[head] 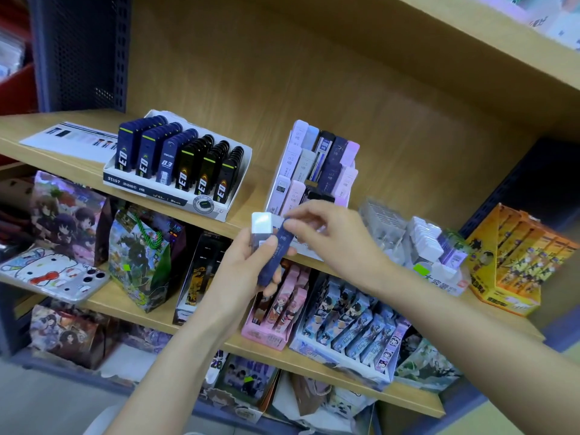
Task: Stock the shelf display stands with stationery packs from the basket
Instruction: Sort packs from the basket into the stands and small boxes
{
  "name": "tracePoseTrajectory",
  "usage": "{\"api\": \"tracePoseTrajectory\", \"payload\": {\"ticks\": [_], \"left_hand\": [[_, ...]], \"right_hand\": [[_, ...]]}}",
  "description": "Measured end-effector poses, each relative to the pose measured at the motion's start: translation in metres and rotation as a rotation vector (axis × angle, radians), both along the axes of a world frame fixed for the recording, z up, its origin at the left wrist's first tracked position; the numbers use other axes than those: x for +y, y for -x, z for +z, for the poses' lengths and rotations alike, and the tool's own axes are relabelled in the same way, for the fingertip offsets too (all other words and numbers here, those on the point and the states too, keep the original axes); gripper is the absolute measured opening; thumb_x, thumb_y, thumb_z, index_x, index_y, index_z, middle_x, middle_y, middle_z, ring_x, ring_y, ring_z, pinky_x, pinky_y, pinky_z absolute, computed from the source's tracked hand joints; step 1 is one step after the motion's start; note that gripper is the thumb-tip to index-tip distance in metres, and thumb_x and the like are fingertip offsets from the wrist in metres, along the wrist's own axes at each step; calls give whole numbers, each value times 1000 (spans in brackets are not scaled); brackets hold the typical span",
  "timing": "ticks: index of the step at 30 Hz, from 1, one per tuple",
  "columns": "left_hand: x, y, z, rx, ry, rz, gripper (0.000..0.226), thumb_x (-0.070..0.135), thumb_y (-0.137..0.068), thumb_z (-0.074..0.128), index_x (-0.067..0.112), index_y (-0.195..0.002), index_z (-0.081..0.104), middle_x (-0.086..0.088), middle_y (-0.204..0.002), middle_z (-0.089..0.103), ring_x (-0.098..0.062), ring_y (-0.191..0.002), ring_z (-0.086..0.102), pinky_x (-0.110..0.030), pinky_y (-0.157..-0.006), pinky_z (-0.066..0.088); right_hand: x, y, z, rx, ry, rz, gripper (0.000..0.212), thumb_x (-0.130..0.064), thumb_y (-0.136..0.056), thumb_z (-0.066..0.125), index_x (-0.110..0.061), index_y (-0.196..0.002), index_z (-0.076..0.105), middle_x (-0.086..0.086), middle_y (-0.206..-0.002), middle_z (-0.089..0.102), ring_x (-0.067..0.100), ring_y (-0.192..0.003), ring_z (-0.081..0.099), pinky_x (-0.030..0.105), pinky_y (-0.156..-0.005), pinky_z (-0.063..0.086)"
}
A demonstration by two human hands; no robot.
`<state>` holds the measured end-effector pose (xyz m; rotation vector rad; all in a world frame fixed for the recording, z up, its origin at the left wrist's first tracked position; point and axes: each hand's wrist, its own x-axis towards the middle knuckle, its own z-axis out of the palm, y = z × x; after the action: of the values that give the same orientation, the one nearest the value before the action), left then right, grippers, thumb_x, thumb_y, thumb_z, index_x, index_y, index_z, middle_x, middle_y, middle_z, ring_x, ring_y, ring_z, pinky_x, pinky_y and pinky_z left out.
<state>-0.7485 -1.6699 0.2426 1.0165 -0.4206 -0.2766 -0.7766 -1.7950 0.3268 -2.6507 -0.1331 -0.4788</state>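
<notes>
Navy lead pack (276, 254), marked HB: stood upright beside a white-capped pack (263, 226), both gripped in the left hand (240, 271). The right hand (332, 238) pinched its top end, just in front of the tiered display stand (314, 164) on the wooden shelf (260, 171).

Wooden shelf unit, boards stocked w/ stationery displays.
Upper shelf (249, 193), L to R: flat printed card (69, 141) at L end, white tray (175, 196) of navy & black lead cases by front edge, tiered stand (314, 164) of HB packs mid-board, clear stand (381, 226), white pack stand (436, 246), orange box (514, 262) at R end. Middle shelf (106, 304): phone case (53, 273) overhanging L front edge, gift bag (141, 259), black box (201, 277), pink box (276, 315), blue box (351, 328).
</notes>
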Motion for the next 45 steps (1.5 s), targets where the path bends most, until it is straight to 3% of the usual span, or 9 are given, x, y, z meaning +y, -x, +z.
{"api": "tracePoseTrajectory", "payload": {"ticks": [4,7,10,13,22,27,35,39,45], "left_hand": [[-1,2,-2,-73,-108,34,25,31,-96,44,15,-113,54,-18,-84,58,-15,-51,40,-20,-40,31],[-1,2,-1,15,-100,74,22,25,-102,36,10,-102,52,-5,-79,61,-9,-44,37,-17,-36,26],[0,2,0,44,-97,94,15,18,-102,35,11,-95,45,-3,-79,62,-8,-43,38,-17,-35,25],[0,1,-1,63,-116,113,13,17,-102,35,12,-93,42,0,-74,63,-8,-42,39,-18,-35,26],[3,-1,1,49,-115,121,13,15,-101,37,12,-91,43,1,-70,64,-10,-42,43,-21,-34,31],[5,-2,1,27,-112,120,10,15,-101,40,12,-95,47,4,-68,63,-10,-44,47,-21,-35,33],[5,-4,0,15,-117,118,9,15,-100,41,13,-97,48,7,-66,65,-10,-45,48,-21,-35,35],[5,-5,-2,13,-116,117,8,15,-99,43,12,-97,50,5,-69,65,-11,-45,50,-22,-35,36],[7,-3,-1,-34,-135,123,13,20,-96,49,13,-100,58,4,-72,65,-11,-45,50,-21,-36,38]], "right_hand": [[0,9,7,146,-330,4,9,-11,-86,67,-18,-85,60,2,-78,66,5,-62,63,18,-62,55],[-10,9,31,24,-421,-9,16,-3,-87,63,-18,-83,57,4,-75,64,2,-56,63,14,-58,51],[-29,-1,54,-342,-313,-125,19,-6,-88,62,-24,-83,55,-5,-78,62,6,-69,64,17,-68,52],[-46,-16,61,-492,-113,-170,13,-9,-89,60,-20,-87,53,-14,-80,57,-4,-72,55,10,-70,44],[-67,-55,58,-273,214,-150,6,-9,-88,63,-11,-92,59,1,-90,61,19,-83,59,36,-82,49],[-67,-66,66,-277,364,-193,12,-17,-86,66,-13,-98,65,5,-96,61,19,-87,57,37,-82,48],[-71,-65,67,-246,237,-175,9,-12,-85,67,-9,-94,67,4,-89,64,14,-78,56,23,-76,47],[-72,-65,68,-152,314,-166,10,-13,-83,70,-12,-92,69,4,-87,66,15,-79,58,32,-81,50],[-71,-68,54,-255,551,-251,30,-25,-88,66,-11,-115,67,5,-114,57,19,-105,50,29,-79,39]]}}
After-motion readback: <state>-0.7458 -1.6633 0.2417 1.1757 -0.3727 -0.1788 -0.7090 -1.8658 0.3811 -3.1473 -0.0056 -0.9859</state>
